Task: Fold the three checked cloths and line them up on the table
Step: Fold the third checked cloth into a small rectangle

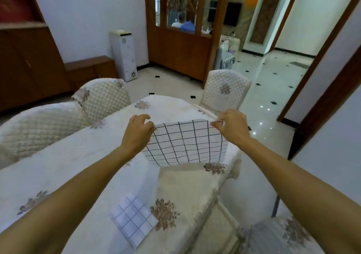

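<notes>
Head camera shows the left hand (137, 131) and right hand (232, 126) each pinching a top corner of the black-checked cloth (185, 144), held taut above the far right of the table (78, 156). A paler checked cloth (132, 220) already lies folded near the front edge, so I judge another fold is underway; next the corners must meet evenly, then the cloth goes in line beside that one.

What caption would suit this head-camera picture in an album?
Left hand and right hand pinch a checked cloth by its top corners above the table; folded cloth nearby.
</notes>
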